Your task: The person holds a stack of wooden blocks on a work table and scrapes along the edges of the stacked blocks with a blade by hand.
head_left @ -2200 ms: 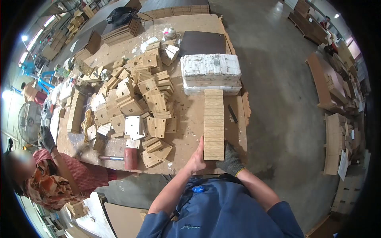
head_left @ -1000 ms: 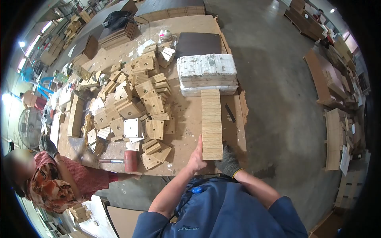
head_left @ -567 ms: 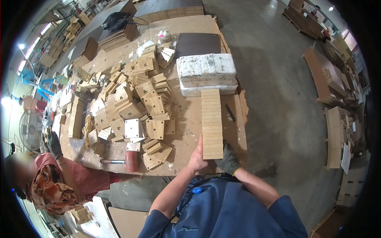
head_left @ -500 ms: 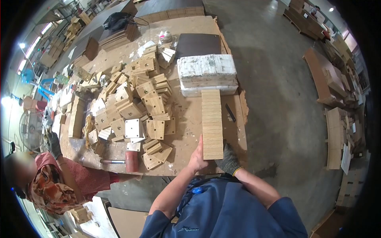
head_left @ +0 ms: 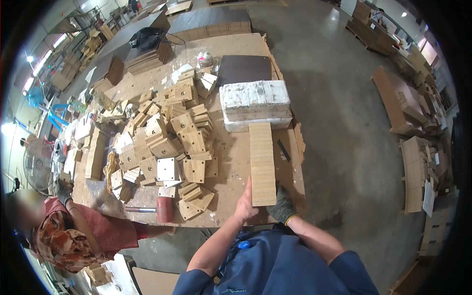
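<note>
A long row of wooden blocks (head_left: 262, 162), pressed face to face, lies on the worktable (head_left: 231, 172) in front of me. My left hand (head_left: 245, 205), bare, is against the left side of its near end. On the opposite side my right hand (head_left: 282, 205), in a dark grey knitted glove, presses the same end. Both hands grip the row between them; some fingers are hidden by the blocks. The row's far end meets a white-wrapped bundle (head_left: 255, 101). A thin dark strip (head_left: 283, 150) lies to the right of the row.
A heap of drilled wooden blocks (head_left: 160, 140) covers the table's left half. A mallet with a red head (head_left: 164, 210) lies near the front edge. At the left stands a co-worker (head_left: 61, 236) with a gloved hand. A dark panel (head_left: 244, 69) lies behind the bundle.
My view has tilted slightly, so the table sits lower in the picture. Both hands stay on the block row. The co-worker's gloved hand has shifted a little.
</note>
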The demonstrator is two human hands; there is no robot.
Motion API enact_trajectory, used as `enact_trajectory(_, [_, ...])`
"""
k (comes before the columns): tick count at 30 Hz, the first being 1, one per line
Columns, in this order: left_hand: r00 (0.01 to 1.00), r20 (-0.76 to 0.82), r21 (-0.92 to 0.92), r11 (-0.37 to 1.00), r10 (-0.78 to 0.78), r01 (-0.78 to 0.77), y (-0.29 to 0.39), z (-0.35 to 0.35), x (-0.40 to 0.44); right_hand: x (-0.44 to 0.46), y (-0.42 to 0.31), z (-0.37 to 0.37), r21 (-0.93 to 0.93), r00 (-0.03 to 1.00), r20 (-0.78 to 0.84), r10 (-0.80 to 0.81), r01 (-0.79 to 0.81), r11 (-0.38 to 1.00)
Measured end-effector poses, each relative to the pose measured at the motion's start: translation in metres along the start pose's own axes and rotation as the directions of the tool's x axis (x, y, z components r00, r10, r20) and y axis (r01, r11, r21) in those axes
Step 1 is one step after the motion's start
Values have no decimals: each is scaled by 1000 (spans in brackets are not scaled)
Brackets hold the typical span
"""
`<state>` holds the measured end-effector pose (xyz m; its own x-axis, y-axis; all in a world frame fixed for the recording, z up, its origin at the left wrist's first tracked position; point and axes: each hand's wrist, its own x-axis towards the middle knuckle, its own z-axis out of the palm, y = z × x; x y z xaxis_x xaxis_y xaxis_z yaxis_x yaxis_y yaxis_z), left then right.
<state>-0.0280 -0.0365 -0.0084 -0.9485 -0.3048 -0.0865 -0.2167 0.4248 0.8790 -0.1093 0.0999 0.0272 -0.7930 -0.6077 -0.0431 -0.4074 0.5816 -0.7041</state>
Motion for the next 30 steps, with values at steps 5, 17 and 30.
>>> enact_trajectory(5, [999, 50, -45, 999, 6, -4, -8, 2, 1, 0, 16, 11, -42, 998, 42, 41, -39, 998])
enact_trajectory(17, [990, -57, -617, 784, -132, 69, -6, -38, 9, 6, 64, -20, 622, 995, 93, 28, -80, 779])
enact_trajectory(30, [864, -188, -562, 772, -467, 295, 83, -63, -22, 119, 36, -68, -277, 976, -214, 34, -94, 956])
